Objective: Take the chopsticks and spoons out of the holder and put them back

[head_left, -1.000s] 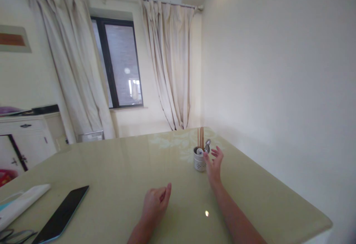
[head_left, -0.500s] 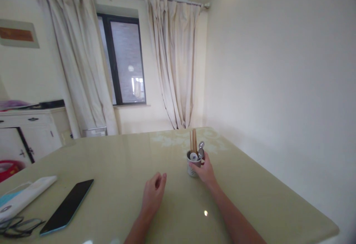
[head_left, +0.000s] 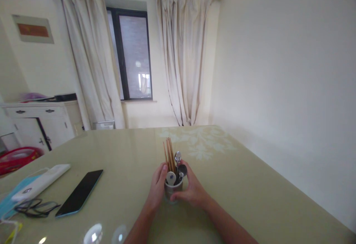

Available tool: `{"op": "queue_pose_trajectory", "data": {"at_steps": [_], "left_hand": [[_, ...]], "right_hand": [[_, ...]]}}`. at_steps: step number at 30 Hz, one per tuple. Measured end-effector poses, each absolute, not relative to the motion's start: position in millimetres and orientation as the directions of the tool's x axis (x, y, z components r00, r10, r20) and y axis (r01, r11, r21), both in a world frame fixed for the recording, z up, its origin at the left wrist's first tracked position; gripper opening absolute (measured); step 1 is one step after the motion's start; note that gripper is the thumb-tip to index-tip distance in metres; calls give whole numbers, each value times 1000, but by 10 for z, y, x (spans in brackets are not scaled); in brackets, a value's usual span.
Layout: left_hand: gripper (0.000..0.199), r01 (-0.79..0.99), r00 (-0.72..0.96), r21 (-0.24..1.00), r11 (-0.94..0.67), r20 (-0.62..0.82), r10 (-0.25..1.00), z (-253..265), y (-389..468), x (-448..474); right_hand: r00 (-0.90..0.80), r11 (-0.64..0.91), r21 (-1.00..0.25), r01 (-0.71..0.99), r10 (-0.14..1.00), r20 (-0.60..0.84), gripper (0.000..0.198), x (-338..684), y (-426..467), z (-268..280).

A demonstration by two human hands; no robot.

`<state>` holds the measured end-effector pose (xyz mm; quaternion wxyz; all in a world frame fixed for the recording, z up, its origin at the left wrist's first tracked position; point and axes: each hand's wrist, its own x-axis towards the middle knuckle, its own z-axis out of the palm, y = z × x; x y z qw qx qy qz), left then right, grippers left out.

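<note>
A grey utensil cup (head_left: 170,195) stands in front of me on the table. It holds several wooden chopsticks (head_left: 170,155), shiny metal spoons (head_left: 178,157) and a white round-ended spoon (head_left: 170,178). My right hand (head_left: 191,188) is closed round the cup's right side, with the thumb across its front. My left hand (head_left: 158,186) lies along the left side with its thumb by the rim; its other fingers are partly hidden behind the thumb and cup.
Left on the glossy table (head_left: 125,155) are a black phone (head_left: 80,192), dark-framed glasses (head_left: 36,207), a white elongated device (head_left: 41,183) and a light blue item (head_left: 13,195). A wall (head_left: 292,88) runs along the right; a white cabinet (head_left: 55,125) stands at the back left.
The cup has come nearer and to the left with my right hand on it. My left hand, apart from the cup before, is now against its left side. The view has shifted slightly.
</note>
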<state>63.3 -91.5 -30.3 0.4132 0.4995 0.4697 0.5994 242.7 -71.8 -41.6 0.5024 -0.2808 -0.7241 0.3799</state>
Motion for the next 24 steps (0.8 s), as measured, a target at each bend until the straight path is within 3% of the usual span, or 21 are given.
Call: {"op": "queue_pose_trajectory", "data": {"at_steps": [5, 8, 12, 19, 24], "left_hand": [[61, 10, -107, 975, -220, 220, 970, -175, -947, 557], [61, -98, -104, 981, -169, 159, 982, -91, -905, 525], [65, -246, -6, 962, -122, 124, 992, 115, -775, 514], [50, -102, 25, 971, -216, 220, 975, 472, -639, 460], [48, -114, -19, 974, -194, 193, 981, 467, -620, 425]], "right_hand": [[-350, 557, -830, 29, 784, 514, 117, 2500, -694, -379], [-358, 545, -837, 40, 790, 497, 111, 2450, -712, -357], [-370, 609, -788, 87, 754, 542, 86, 2344, -770, -298], [-308, 643, -744, 184, 756, 578, 71, 2203, -827, -300], [-292, 618, -759, 206, 779, 555, 76, 2145, -844, -338]]}}
